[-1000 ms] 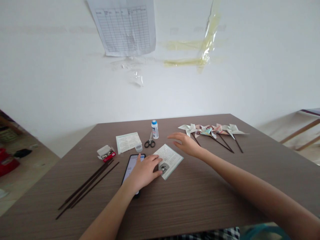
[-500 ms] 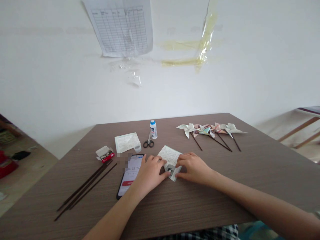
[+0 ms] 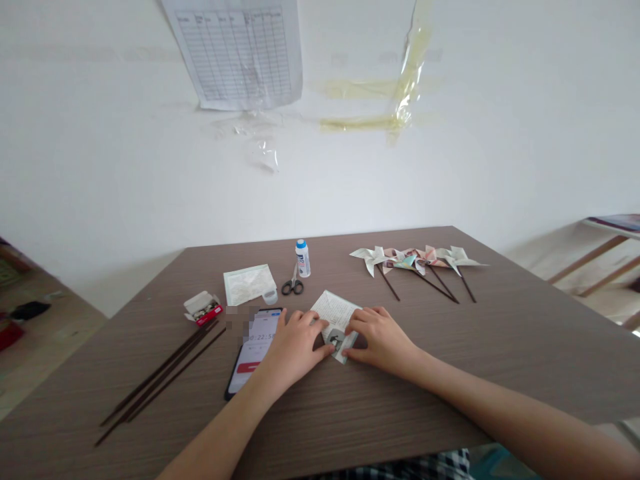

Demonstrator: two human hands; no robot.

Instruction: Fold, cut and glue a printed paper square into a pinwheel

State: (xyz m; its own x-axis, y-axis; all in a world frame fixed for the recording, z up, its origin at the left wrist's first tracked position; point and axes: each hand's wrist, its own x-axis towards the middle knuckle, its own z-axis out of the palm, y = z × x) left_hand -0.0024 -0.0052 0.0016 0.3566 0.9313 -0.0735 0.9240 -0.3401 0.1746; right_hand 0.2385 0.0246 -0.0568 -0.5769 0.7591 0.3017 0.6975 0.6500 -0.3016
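A folded square of printed paper (image 3: pixel 334 311) lies on the table in front of me, one corner towards me and a grey picture on its near part. My left hand (image 3: pixel 299 340) holds its left edge, with the thumb and forefinger bent at the near side. On the right edge, my right hand (image 3: pixel 383 337) grips the paper between thumb and curled fingers. The fingertips cover parts of both edges. Partly behind my left wrist lies a phone (image 3: pixel 251 363) showing a running timer.
Scissors (image 3: pixel 293 285) and a white bottle with a blue cap (image 3: pixel 303 259) stand beyond the paper. Left are a paper sheet (image 3: pixel 249 283), a small box (image 3: pixel 203 308) and dark sticks (image 3: pixel 160 373). Several paper pinwheels (image 3: pixel 371 259) lie at the back right, near the wall.
The view has shifted slightly, so everything sits a little further left. Both hands stay on the folded paper, with hardly any movement of the fingers.
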